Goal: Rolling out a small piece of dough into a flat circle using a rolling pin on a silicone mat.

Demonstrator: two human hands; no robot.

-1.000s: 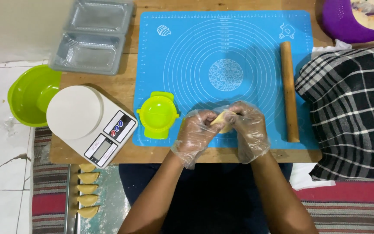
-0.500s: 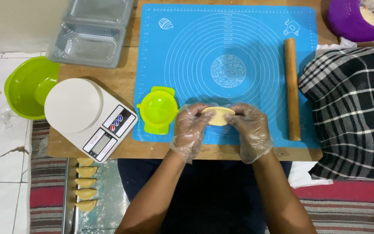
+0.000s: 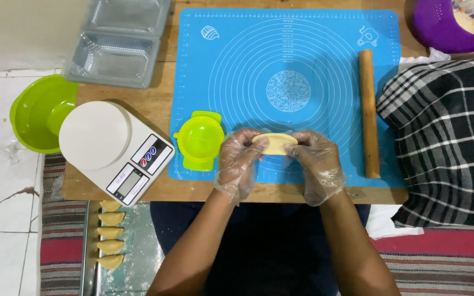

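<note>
**A:** What shows from the head camera?

**B:** Both hands wear thin, crinkled clear gloves. The left hand (image 3: 240, 164) and right hand (image 3: 316, 164) pinch a flat, pale yellow dough (image 3: 274, 143) oval between them, one at each end, just above the near edge of the mat (image 3: 237, 66).

**A:** The mat's make?

**B:** Smooth blue sheet, printed with white rings and a ruler border. A plain wooden pin (image 3: 369, 112), a straight cylinder, lies on its right side. A lime plastic press (image 3: 199, 140), round and hinged, sits open on the left edge, just beside the left hand.

**A:** And the surface?

**B:** A wooden counter (image 3: 165, 98). On it, a white scale (image 3: 113, 151) with a round plate, and clear ribbed plastic trays (image 3: 119, 46) at the far left. A green bowl (image 3: 39, 112) rests on white floor tile beside it. A black-and-white checked cloth (image 3: 445, 142) covers the right end.

**A:** Anything cut off?

**B:** A purple bowl (image 3: 445, 27) runs out of the top corner, its contents unclear. Below the counter, folded pastries (image 3: 109, 235) line a floured metal tray (image 3: 138, 257), partly hidden by the counter's edge.
</note>
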